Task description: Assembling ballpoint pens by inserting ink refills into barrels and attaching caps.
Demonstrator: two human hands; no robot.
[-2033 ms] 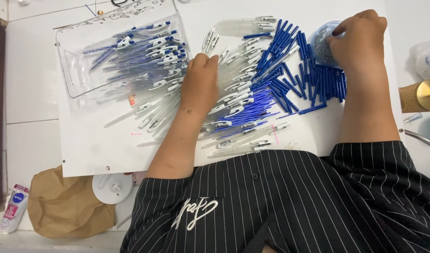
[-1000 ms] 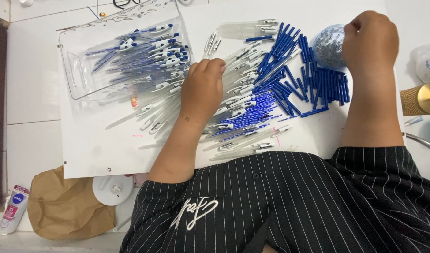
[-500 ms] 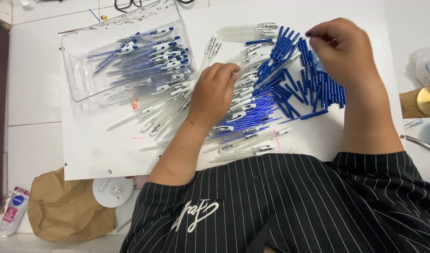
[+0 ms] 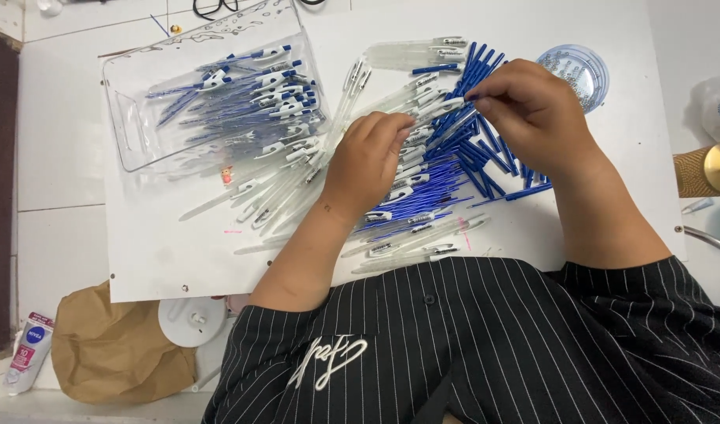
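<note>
A loose heap of clear plastic pen barrels with white clips [image 4: 407, 169] lies across the middle of the white board [image 4: 164, 259], mixed with thin blue ink refills [image 4: 422, 206] under and beside them. The left hand [image 4: 368, 161] rests palm-down on this heap, fingers curled together over the barrels; whether they close on one barrel cannot be told from above. The right hand [image 4: 532, 114] hovers over the pile of short blue pen caps [image 4: 485, 153] just to the right, thumb and forefinger pinched together at the top of that pile, apparently on one small blue piece, the other fingers loosely bent. To do this sorting well, it seems best to pick one piece at a time and keep the left hand pressing lightly, so the round barrels do not roll off the heap. To the left stands a clear rectangular plastic tray [image 4: 128, 129] filled with finished blue-and-white pens [image 4: 242, 98]. Beyond the right hand sits a small round clear tub of tiny metal parts [image 4: 576, 67]. A crumpled brown paper bag [image 4: 109, 345] lies near the board's lower left corner.
</note>
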